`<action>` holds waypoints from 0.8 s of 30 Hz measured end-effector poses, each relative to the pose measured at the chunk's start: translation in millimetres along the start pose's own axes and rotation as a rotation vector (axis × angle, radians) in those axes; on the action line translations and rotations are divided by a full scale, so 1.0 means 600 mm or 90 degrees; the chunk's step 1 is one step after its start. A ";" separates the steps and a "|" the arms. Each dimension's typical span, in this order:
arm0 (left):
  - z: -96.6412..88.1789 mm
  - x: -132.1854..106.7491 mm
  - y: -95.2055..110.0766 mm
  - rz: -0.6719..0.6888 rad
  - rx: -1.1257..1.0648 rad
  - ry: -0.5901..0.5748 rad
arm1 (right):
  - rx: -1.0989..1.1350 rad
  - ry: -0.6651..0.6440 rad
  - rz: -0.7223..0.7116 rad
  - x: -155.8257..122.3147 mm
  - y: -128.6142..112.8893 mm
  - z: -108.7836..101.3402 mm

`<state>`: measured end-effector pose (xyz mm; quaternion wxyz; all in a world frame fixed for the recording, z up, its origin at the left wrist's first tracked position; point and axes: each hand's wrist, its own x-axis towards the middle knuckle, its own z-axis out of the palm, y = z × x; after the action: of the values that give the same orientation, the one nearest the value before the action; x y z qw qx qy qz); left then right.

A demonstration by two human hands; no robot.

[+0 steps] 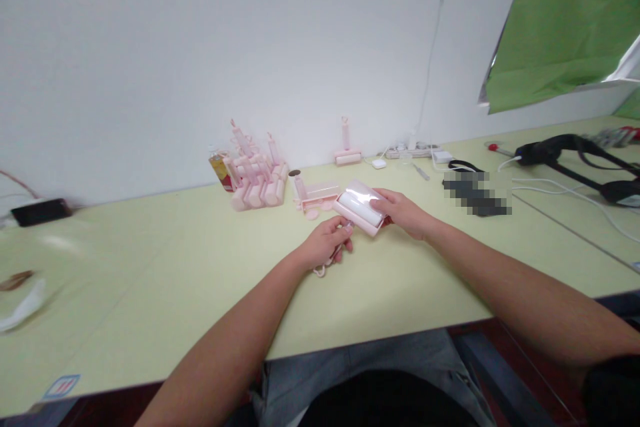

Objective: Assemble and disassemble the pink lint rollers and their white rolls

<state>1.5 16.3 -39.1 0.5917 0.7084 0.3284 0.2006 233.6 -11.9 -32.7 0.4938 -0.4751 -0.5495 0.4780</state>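
Both hands hold a pink lint roller [361, 208] with a white roll under a clear cover, tilted above the table. My left hand [330, 240] is closed round its handle, and a pink hanging loop pokes out below the fingers. My right hand [400, 210] grips the far right end of the roller head, thumb on the clear cover. Just behind lie pink and clear lint roller parts [320, 192] and a small pink disc [313, 214].
Several pink lint rollers [257, 187] stand grouped at the back left beside a yellow-labelled bottle [220, 170]. Another roller [347, 157] leans on the wall. A phone [41, 212] lies far left. Cables, a power strip [413, 152] and a black frame-like device [575, 153] occupy the right.
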 end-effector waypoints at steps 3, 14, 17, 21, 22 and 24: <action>0.000 -0.001 0.001 0.006 0.006 -0.006 | 0.000 -0.024 -0.017 -0.003 -0.006 -0.001; 0.004 -0.004 0.003 0.022 0.018 -0.018 | -0.023 -0.042 -0.001 -0.004 -0.010 -0.003; 0.004 -0.004 0.004 0.020 0.027 -0.015 | -0.026 -0.065 -0.006 -0.007 -0.009 0.003; 0.005 -0.005 0.006 0.018 0.043 -0.013 | -0.042 -0.090 -0.014 -0.012 -0.010 0.011; 0.005 -0.005 0.006 0.018 0.046 -0.013 | -0.044 -0.094 -0.014 -0.013 -0.011 0.013; 0.005 -0.005 0.006 0.017 0.049 -0.014 | -0.048 -0.098 -0.017 -0.015 -0.012 0.014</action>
<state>2.0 12.0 -35.9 0.5650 0.7370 0.3199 0.1878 225.4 -22.1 -26.6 0.4384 -0.4480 -0.6094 0.4855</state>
